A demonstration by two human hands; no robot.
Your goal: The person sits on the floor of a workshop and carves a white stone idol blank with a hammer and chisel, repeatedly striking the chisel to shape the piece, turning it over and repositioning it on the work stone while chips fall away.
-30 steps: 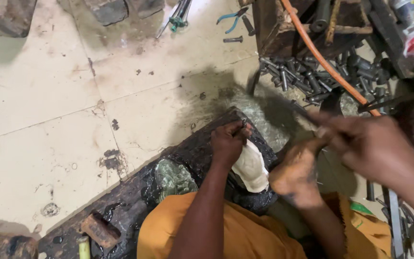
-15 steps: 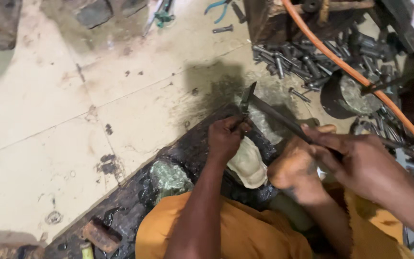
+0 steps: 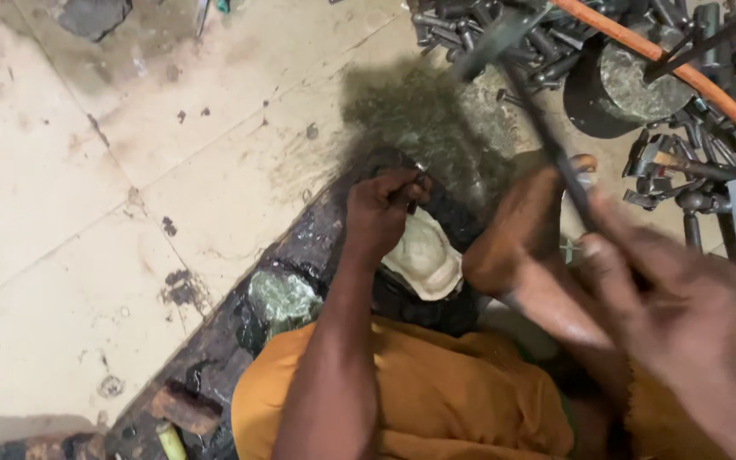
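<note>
Head view: we are pinching a small metal piece (image 3: pixel 419 167) in our left hand (image 3: pixel 382 213), fingers closed, on the dark beam (image 3: pixel 300 247), while our right hand (image 3: pixel 683 315) is gripping a raised hammer (image 3: pixel 538 128); strike squarely, keeping fingertips clear.

Orange cloth (image 3: pixel 436 392) covers the person's lap above a cream-coloured tiled floor (image 3: pixel 87 221) flecked with dark stains; a pale off-white carved piece (image 3: pixel 426 255) rests on a blackened wooden block (image 3: pixel 215 358), beside grey metal tools (image 3: pixel 700 170) and an orange hose (image 3: pixel 683 72).
</note>
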